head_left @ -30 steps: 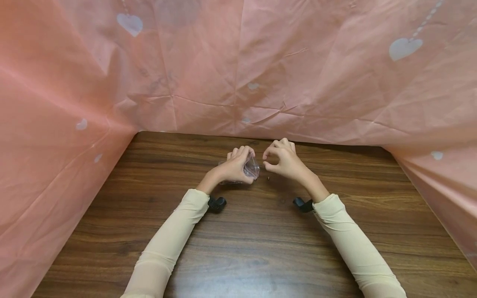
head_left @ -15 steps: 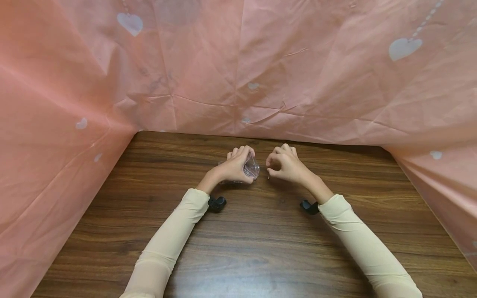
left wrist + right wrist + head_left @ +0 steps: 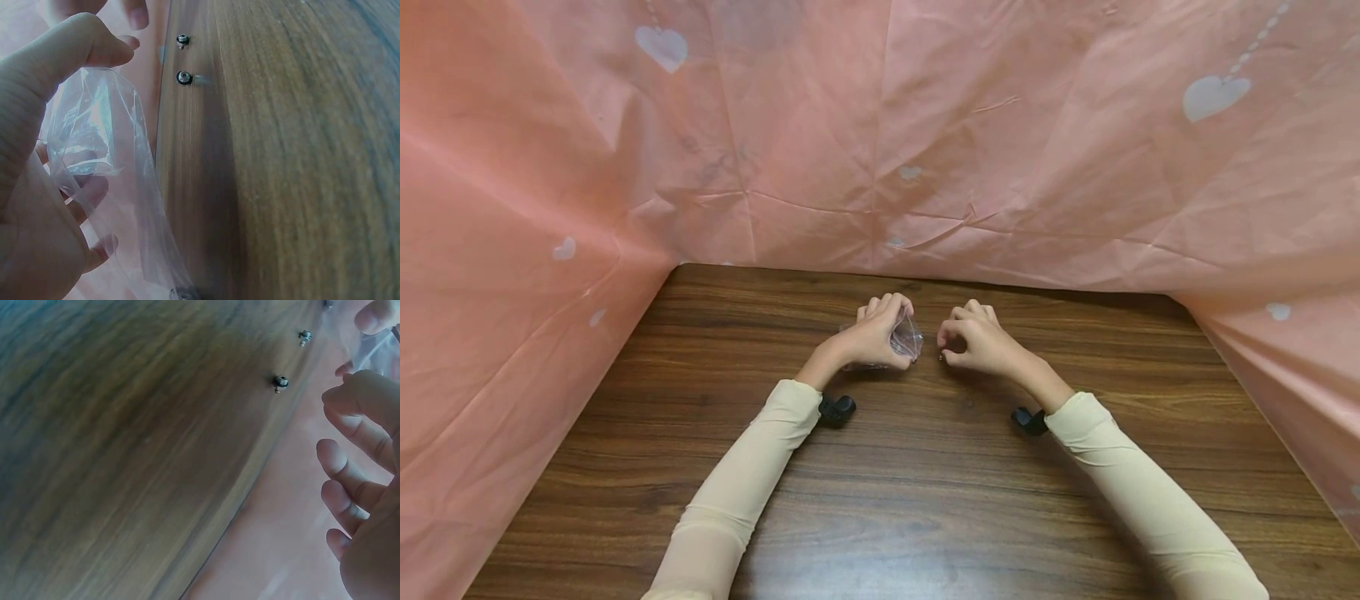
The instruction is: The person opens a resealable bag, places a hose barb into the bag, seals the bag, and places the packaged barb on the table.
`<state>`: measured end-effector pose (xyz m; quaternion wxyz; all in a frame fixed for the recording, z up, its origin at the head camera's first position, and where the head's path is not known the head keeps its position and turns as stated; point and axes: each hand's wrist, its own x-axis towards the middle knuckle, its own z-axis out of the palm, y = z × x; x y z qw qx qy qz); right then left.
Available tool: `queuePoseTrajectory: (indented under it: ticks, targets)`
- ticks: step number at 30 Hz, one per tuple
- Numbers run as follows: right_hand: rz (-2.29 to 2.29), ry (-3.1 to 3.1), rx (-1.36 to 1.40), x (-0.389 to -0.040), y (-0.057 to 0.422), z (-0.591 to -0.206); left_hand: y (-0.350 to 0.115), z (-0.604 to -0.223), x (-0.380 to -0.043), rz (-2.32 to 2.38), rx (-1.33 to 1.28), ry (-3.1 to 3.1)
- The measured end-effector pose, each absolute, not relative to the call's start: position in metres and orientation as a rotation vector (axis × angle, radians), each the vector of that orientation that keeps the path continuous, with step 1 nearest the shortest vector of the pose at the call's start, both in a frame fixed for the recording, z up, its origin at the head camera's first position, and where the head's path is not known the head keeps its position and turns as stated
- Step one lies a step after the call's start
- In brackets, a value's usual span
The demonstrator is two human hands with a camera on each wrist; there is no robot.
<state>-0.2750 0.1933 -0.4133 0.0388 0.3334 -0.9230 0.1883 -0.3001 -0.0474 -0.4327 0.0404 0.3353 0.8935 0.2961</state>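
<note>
My left hand (image 3: 874, 340) holds a clear plastic zip bag (image 3: 908, 337) with its mouth spread toward the right. Inside the bag, the curved film (image 3: 94, 125) shows in the left wrist view. To the right of it, my right hand (image 3: 983, 342) hovers low with bent fingers and a gap between thumb and forefinger. Just under its fingertips lies a small metal fitting (image 3: 280, 382) with a dark ring. Another like it (image 3: 304, 336) sits farther along the wood, closer to the bag. A further small metal piece (image 3: 184, 292) shows at the bag's lower edge.
The brown wood-grain tabletop (image 3: 880, 483) runs back to a pink sheet (image 3: 820, 133) with pale hearts. That sheet also hangs along both sides. Black wrist cameras, such as the one on the left wrist (image 3: 837, 411), sit just above the wood.
My right hand has come down and slightly toward me, bringing its thumb and forefinger to the small fitting. The left hand and the bag have stayed in place.
</note>
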Motion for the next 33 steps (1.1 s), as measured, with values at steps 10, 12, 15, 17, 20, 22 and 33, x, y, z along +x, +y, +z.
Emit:
queuePoseTrajectory:
  ticks: [10, 12, 15, 17, 20, 22, 33]
  targets:
    - [0.530, -2.856, 1.074, -0.2724, 0.1933, -0.4166, -0.0480, -0.4331, -0.3012, 0.898, 1.024, 2.747]
    - [0.526, -2.863, 1.081, -0.2717, 0.1924, -0.4167, -0.0481, -0.4335, -0.3014, 0.900, 1.023, 2.744]
    - [0.517, -2.872, 1.084, -0.2713, 0.1916, -0.4174, -0.0484, -0.4337, -0.3016, 0.903, 1.025, 2.742]
    - [0.512, -2.878, 1.087, -0.2715, 0.1913, -0.4181, -0.0485, -0.4335, -0.3016, 0.907, 1.026, 2.739]
    - [0.501, -2.885, 1.090, -0.2725, 0.1919, -0.4202, -0.0487, -0.4334, -0.3018, 0.909, 1.031, 2.737]
    - [0.498, -2.889, 1.095, -0.2728, 0.1920, -0.4213, -0.0488, -0.4332, -0.3015, 0.908, 1.032, 2.737]
    - [0.481, -2.907, 1.097, -0.2722, 0.1924, -0.4228, -0.0494, -0.4328, -0.3003, 0.919, 1.025, 2.737]
